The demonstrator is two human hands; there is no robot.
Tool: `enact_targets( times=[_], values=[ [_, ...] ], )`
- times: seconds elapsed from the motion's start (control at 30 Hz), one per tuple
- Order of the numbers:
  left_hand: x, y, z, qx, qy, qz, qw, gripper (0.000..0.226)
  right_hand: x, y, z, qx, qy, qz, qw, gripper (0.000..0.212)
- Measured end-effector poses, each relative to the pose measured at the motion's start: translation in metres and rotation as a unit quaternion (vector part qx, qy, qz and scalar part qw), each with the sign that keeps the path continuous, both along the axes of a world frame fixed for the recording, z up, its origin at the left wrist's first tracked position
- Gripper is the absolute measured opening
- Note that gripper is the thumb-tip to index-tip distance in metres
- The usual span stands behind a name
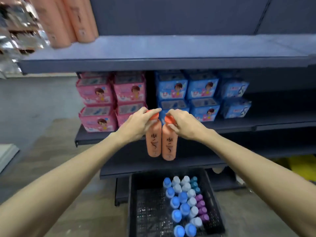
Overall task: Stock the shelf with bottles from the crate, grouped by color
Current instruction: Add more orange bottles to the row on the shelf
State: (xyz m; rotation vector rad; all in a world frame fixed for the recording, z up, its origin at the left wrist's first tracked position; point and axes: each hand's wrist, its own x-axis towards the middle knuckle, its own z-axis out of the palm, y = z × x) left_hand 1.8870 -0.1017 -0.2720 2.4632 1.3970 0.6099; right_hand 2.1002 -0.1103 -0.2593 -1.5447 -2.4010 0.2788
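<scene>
Top shelf (pixel 171 47): orange bottles (pixel 68 19) crowd left end; centre through right edge open. Crate (pixel 135 202): left half bare, capped bottles (pixel 186 199) fill right.

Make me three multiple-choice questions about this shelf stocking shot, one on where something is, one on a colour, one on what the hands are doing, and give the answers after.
1. Where is the black crate?
A. On the top shelf
B. On the floor below the hands
C. Beside the pink packs

2. What colour are the two bottles being held?
A. Orange
B. Purple
C. Blue

3. How are the hands occupied?
A. Both empty
B. Only the left holds a bottle
C. Each grips one bottle near its cap

Answers:
1 B: the crate sits low in front of the shelving, below both arms.
2 A: the left bottle and right bottle are orange, bodies and caps.
3 C: the left hand and right hand each close around a bottle top, the bottles side by side.
</scene>
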Motion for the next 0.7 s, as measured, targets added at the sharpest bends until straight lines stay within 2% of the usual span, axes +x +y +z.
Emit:
enact_targets(
  times=[0.17, 0.27, 0.4, 0.53, 0.7],
  values=[
    [-0.006, 0.009, 0.135, 0.094, -0.096, 0.010, 0.991, 0.039, 0.002, 0.011, 0.132, 0.108, 0.050, -0.018, 0.993, 0.031],
    [-0.011, 0.008, 0.214, 0.136, -0.131, 0.020, 0.982, 0.029, 0.001, 0.009, 0.208, 0.164, 0.113, -0.033, 0.979, 0.026],
    [-0.018, 0.009, 0.300, 0.139, -0.185, 0.033, 0.972, 0.016, -0.004, 0.010, 0.292, 0.222, 0.178, -0.042, 0.958, 0.023],
    [-0.021, 0.019, 0.342, 0.138, -0.201, 0.053, 0.968, 0.011, -0.010, 0.026, 0.342, 0.251, 0.193, -0.051, 0.947, 0.023],
    [-0.029, 0.043, 0.349, 0.152, -0.185, 0.065, 0.969, 0.006, -0.024, 0.051, 0.359, 0.263, 0.187, -0.056, 0.945, 0.023]
  ],
)
